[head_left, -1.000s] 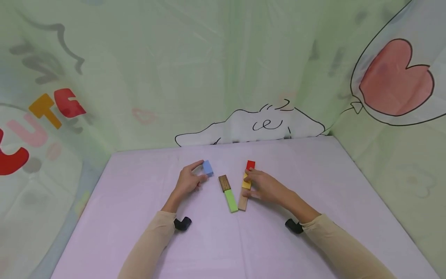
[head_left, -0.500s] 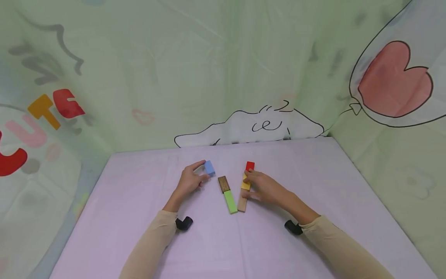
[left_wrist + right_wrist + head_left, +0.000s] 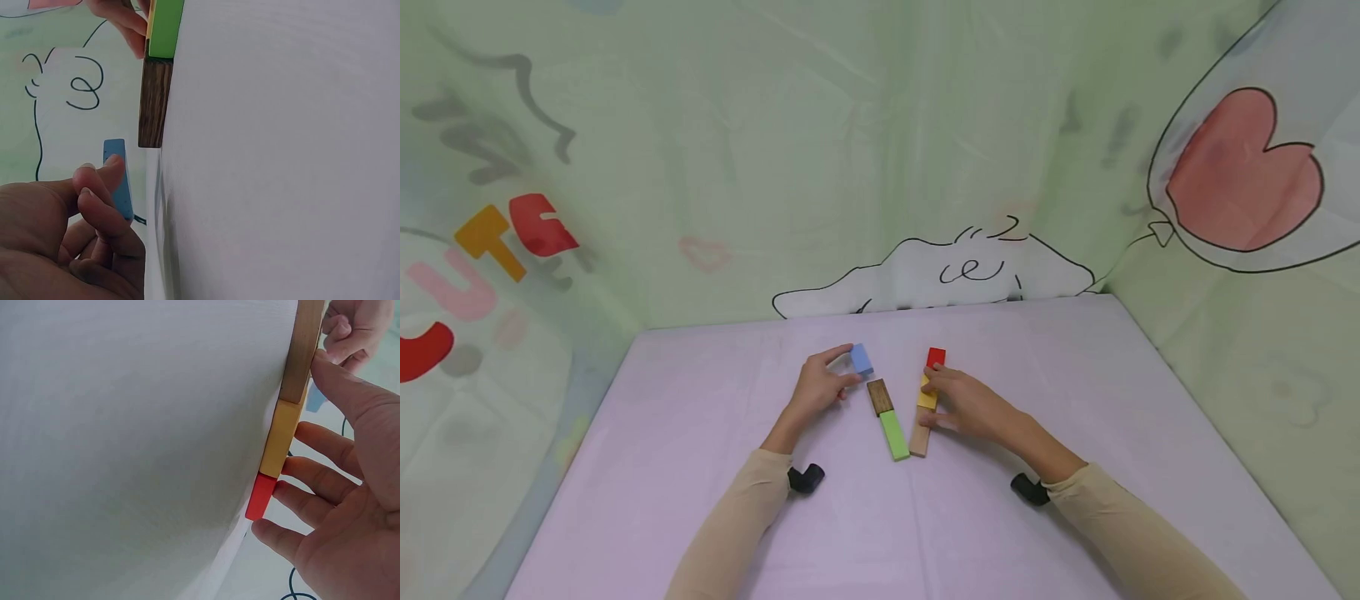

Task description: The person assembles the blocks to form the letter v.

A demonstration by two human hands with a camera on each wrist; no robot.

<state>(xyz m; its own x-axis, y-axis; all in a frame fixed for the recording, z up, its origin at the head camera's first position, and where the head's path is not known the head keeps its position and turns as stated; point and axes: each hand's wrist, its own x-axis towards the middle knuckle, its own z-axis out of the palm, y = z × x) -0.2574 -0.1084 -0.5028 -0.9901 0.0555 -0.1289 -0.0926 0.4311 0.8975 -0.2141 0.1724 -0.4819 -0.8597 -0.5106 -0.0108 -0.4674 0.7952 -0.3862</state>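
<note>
My left hand [image 3: 817, 387] pinches a blue block [image 3: 861, 359] between thumb and fingers, just beyond the far end of a dark brown wooden block [image 3: 880, 397]. A green block [image 3: 894, 435] continues that row toward me. To the right, a second row has a plain wood block [image 3: 920, 433] nearest me, then a yellow block [image 3: 928, 398] and a red block [image 3: 936, 357] farthest. The two rows meet at their near ends in a V. My right hand [image 3: 350, 487] touches the second row with fairly straight fingers, its thumb at the plain wood block.
A pale lilac cloth covers the table [image 3: 640, 492]. Behind it hangs a green printed curtain [image 3: 805, 167] with line drawings. A black wrist camera [image 3: 806, 479] sits at the left sleeve, and another black wrist camera [image 3: 1030, 489] at the right.
My left hand has carried the blue block a little to the right, closer in line with the dark brown block. The right hand keeps its place on the other row.
</note>
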